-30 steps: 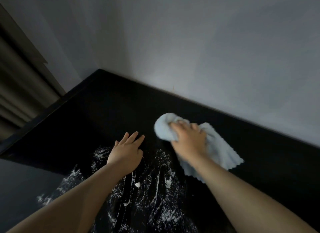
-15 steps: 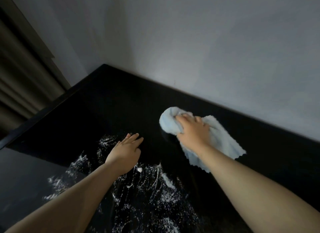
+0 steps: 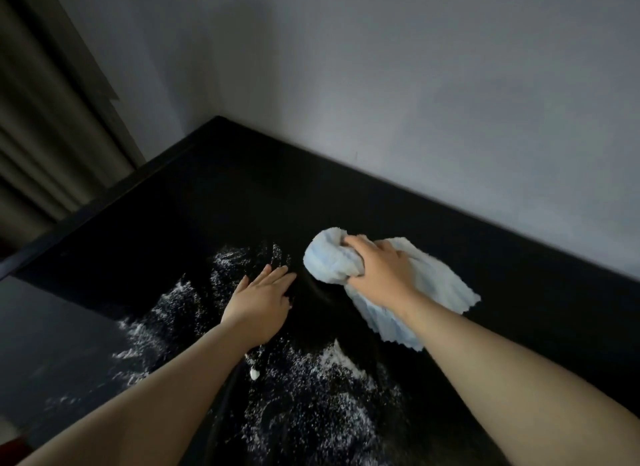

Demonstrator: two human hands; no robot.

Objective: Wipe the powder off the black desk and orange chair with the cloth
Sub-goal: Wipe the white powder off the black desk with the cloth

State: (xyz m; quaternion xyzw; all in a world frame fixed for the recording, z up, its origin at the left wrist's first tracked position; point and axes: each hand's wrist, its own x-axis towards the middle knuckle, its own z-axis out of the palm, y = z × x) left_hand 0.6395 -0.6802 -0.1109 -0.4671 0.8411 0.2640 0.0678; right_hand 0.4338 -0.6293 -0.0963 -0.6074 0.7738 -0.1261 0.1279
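Currently the right grip (image 3: 381, 275) clutches the bunched cloth (image 3: 329, 261), just beside the flat, empty left grip (image 3: 259, 302).

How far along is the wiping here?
Early. The desk strip by the wall looks clean. The right hand grips the bunched cloth on the desk; the left hand lies flat. Powder covers the near side. The chair is out of view.

Grey wall (image 3: 415, 84) — drab curtain (image 3: 41, 136) left.
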